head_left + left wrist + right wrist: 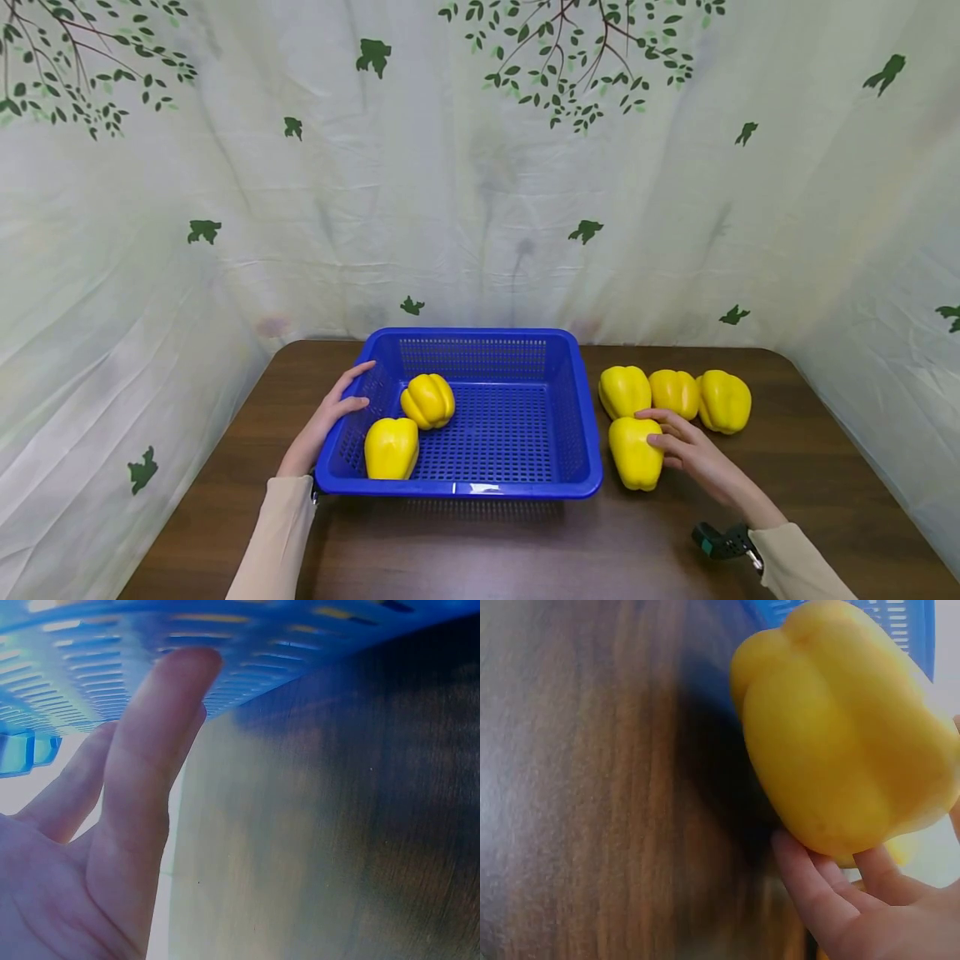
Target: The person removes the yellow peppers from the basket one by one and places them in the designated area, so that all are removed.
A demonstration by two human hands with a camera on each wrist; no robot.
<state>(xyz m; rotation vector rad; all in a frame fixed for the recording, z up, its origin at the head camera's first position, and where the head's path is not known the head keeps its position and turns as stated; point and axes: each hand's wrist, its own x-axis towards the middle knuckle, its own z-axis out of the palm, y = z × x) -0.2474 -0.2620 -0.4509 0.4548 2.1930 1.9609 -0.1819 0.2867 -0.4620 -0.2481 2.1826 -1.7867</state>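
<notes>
My left hand (324, 425) holds the left rim of a blue plastic basket (480, 488). In the left wrist view, fingers (135, 780) of that hand reach up against the outside of the slotted wall (97, 671). Two yellow bell peppers lie in the basket's left part, one nearer the front (392, 450) and one behind it (429, 402). Just right of the basket, my right hand (699, 454) grips another yellow bell pepper (636, 457). The right wrist view shows this pepper (832, 735) with fingertips under its end and a dark shadow beside it.
Three more yellow bell peppers stand in a row at the back right: a left one (625, 390), a middle one (674, 393) and a right one (723, 402). The brown wooden table (450, 558) ends at a leaf-printed curtain (480, 208).
</notes>
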